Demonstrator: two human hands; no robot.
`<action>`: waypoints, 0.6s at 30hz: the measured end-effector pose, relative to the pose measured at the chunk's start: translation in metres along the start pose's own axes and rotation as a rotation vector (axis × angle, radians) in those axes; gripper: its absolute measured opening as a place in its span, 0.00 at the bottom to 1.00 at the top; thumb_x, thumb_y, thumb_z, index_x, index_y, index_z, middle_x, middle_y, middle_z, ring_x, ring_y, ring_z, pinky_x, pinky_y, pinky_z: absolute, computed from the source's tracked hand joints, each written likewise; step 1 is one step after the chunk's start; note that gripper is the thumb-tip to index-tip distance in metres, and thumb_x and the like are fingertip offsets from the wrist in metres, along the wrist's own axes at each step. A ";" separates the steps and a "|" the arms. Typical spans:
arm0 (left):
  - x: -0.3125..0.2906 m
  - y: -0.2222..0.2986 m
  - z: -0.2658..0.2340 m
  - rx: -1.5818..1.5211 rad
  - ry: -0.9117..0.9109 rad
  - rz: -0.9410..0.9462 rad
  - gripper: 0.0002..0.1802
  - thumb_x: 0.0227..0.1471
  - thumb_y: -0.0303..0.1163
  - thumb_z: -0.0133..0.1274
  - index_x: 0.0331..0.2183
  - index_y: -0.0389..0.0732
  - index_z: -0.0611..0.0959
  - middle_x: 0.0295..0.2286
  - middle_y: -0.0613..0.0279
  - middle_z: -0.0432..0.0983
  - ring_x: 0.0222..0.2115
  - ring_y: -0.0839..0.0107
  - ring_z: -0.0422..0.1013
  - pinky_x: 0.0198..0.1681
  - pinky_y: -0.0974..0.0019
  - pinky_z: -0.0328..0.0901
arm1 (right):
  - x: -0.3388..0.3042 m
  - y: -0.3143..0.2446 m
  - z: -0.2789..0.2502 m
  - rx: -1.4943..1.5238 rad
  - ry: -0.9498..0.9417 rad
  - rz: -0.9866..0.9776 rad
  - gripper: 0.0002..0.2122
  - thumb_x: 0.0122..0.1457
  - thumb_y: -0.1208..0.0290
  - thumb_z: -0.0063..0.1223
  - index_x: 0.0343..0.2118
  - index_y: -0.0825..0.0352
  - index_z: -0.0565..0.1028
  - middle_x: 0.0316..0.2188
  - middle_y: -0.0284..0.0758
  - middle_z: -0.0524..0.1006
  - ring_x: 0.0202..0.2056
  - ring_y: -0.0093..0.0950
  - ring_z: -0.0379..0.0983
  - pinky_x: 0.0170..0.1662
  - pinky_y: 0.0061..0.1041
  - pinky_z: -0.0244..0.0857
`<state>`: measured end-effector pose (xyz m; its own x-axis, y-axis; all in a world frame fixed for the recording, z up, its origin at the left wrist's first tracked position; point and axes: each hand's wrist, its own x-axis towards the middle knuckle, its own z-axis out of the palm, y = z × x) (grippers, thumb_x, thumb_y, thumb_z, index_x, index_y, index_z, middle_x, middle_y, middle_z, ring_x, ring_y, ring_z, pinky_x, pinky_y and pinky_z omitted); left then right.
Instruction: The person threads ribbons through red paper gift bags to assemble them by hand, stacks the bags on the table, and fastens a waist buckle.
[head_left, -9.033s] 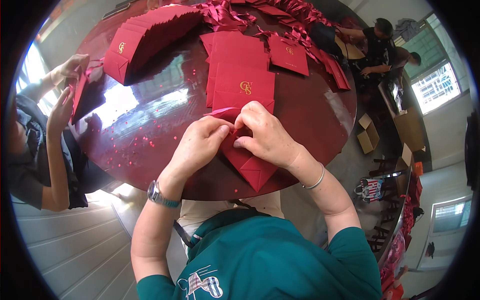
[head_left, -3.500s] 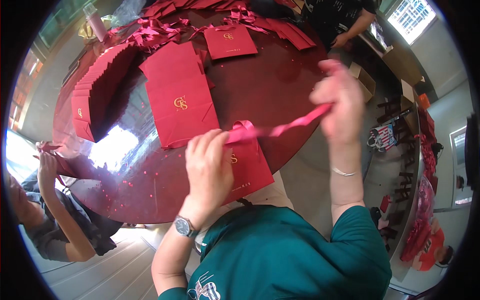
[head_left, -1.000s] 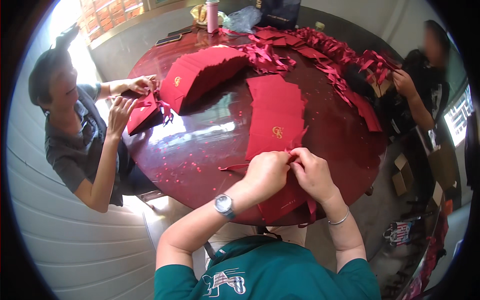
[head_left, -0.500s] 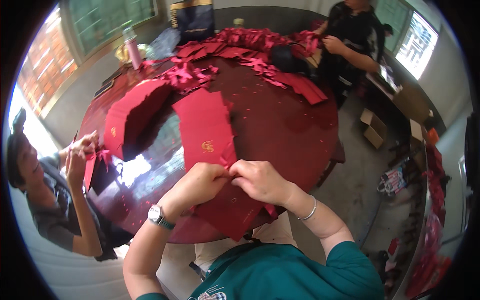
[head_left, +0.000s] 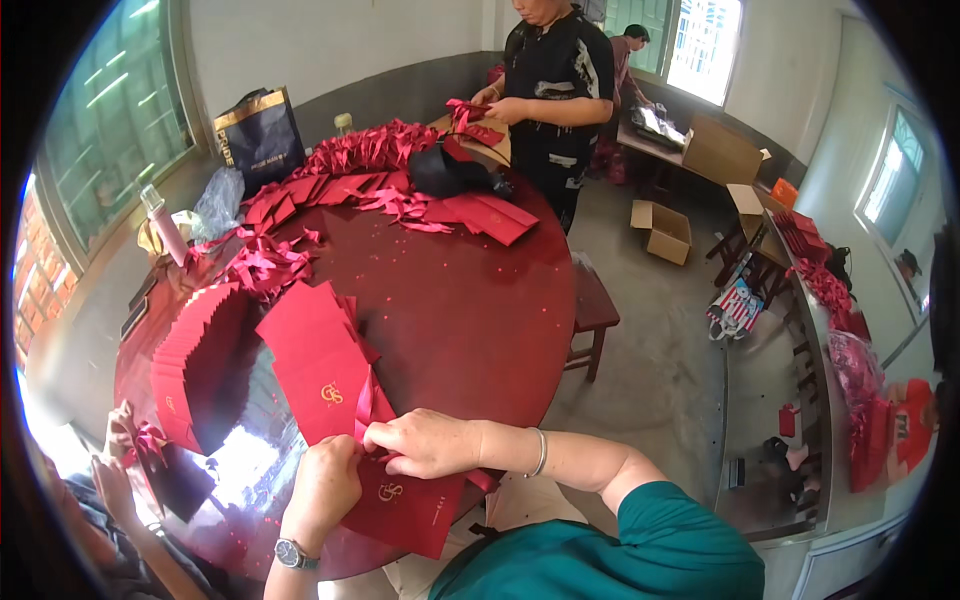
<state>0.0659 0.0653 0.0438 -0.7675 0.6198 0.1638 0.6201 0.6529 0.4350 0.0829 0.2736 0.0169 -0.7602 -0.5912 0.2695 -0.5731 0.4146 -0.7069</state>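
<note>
My left hand (head_left: 325,482) and my right hand (head_left: 428,443) meet over a red paper bag or envelope (head_left: 425,515) with a gold emblem, at the table's near edge. Between them a shiny red ribbon (head_left: 366,398) stands up in a loop, and the fingers of both hands are closed on it. The exact knot or crossing is hidden by my fingertips. Just beyond lies an overlapping pile of the same red pieces (head_left: 300,335), flat on the table.
The round table (head_left: 480,330) also bears a fanned red row (head_left: 180,365), beribboned heaps (head_left: 370,150), a dark bag (head_left: 258,140) and a pink bottle (head_left: 165,225). One co-worker (head_left: 560,90) stands beyond; another's hands (head_left: 120,450) work at left. A stool (head_left: 592,300) stands at right.
The whole view has swung right, so the table and hands sit lower and further left. My right hand has shifted over the ribbon, whose loop now rises more visibly; both hands stay closed.
</note>
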 end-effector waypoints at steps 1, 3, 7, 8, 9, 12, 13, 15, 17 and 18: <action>-0.001 -0.002 0.003 -0.014 0.026 0.002 0.02 0.48 0.21 0.50 0.25 0.35 0.78 0.25 0.44 0.76 0.30 0.45 0.74 0.33 0.50 0.68 | -0.001 0.000 0.001 -0.011 0.007 -0.008 0.14 0.51 0.74 0.55 0.40 0.70 0.69 0.31 0.49 0.78 0.36 0.48 0.75 0.39 0.44 0.69; -0.005 0.000 0.003 -0.030 0.043 -0.020 0.02 0.48 0.21 0.51 0.26 0.34 0.78 0.25 0.44 0.76 0.30 0.45 0.74 0.33 0.50 0.68 | -0.001 -0.001 0.004 -0.012 0.011 0.002 0.14 0.51 0.73 0.55 0.40 0.70 0.69 0.30 0.49 0.78 0.36 0.48 0.76 0.39 0.43 0.69; -0.013 -0.024 0.004 -0.102 0.109 -0.300 0.04 0.46 0.20 0.51 0.28 0.34 0.80 0.25 0.44 0.77 0.30 0.45 0.75 0.34 0.50 0.69 | 0.000 0.000 0.000 -0.007 -0.002 0.071 0.11 0.53 0.69 0.57 0.37 0.67 0.71 0.29 0.43 0.77 0.30 0.42 0.76 0.34 0.40 0.69; -0.018 -0.054 0.011 -0.175 0.120 -0.291 0.03 0.47 0.20 0.51 0.27 0.35 0.80 0.24 0.44 0.76 0.30 0.44 0.75 0.33 0.50 0.68 | 0.001 0.000 -0.004 0.024 -0.005 0.086 0.11 0.53 0.67 0.58 0.36 0.66 0.72 0.27 0.42 0.77 0.29 0.42 0.76 0.33 0.39 0.69; -0.017 -0.064 0.011 -0.113 0.200 -0.215 0.03 0.48 0.21 0.51 0.27 0.34 0.79 0.23 0.43 0.75 0.28 0.44 0.74 0.31 0.50 0.67 | 0.002 0.003 -0.004 -0.040 0.067 0.027 0.12 0.52 0.63 0.59 0.34 0.65 0.73 0.27 0.41 0.77 0.29 0.41 0.76 0.32 0.39 0.69; -0.002 -0.089 0.006 -0.101 0.341 -0.164 0.06 0.56 0.24 0.50 0.27 0.33 0.76 0.21 0.47 0.71 0.23 0.60 0.68 0.28 0.59 0.62 | 0.003 -0.003 -0.008 -0.232 0.153 0.051 0.12 0.51 0.63 0.59 0.35 0.62 0.74 0.27 0.36 0.78 0.28 0.37 0.77 0.30 0.35 0.70; 0.004 -0.070 -0.003 0.010 0.340 -0.187 0.07 0.56 0.26 0.52 0.27 0.33 0.76 0.20 0.47 0.72 0.22 0.60 0.70 0.27 0.59 0.62 | 0.004 -0.007 -0.012 -0.235 0.118 0.159 0.12 0.51 0.63 0.59 0.36 0.63 0.74 0.27 0.36 0.79 0.28 0.34 0.78 0.29 0.32 0.70; 0.010 -0.081 0.000 -0.028 0.421 -0.215 0.05 0.53 0.24 0.52 0.29 0.32 0.79 0.23 0.49 0.76 0.25 0.60 0.73 0.30 0.63 0.65 | 0.009 -0.003 -0.008 -0.169 0.070 0.233 0.15 0.50 0.64 0.61 0.39 0.64 0.73 0.27 0.36 0.79 0.29 0.33 0.79 0.32 0.32 0.71; 0.007 -0.093 0.008 -0.054 0.426 -0.298 0.05 0.51 0.26 0.53 0.29 0.35 0.81 0.25 0.48 0.78 0.28 0.54 0.75 0.33 0.59 0.67 | 0.012 -0.002 -0.005 -0.163 0.037 0.226 0.17 0.50 0.65 0.61 0.40 0.65 0.72 0.27 0.35 0.79 0.30 0.33 0.78 0.33 0.32 0.71; 0.004 -0.096 0.011 -0.084 0.421 -0.338 0.05 0.50 0.28 0.54 0.30 0.38 0.83 0.28 0.47 0.79 0.32 0.48 0.76 0.35 0.55 0.69 | 0.013 0.000 -0.001 -0.172 0.028 0.254 0.18 0.49 0.65 0.62 0.42 0.65 0.71 0.27 0.35 0.79 0.31 0.33 0.78 0.34 0.32 0.71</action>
<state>0.0049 0.0100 -0.0065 -0.9311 0.1424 0.3359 0.3261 0.7378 0.5910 0.0725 0.2662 0.0212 -0.8923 -0.4357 0.1179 -0.4056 0.6593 -0.6331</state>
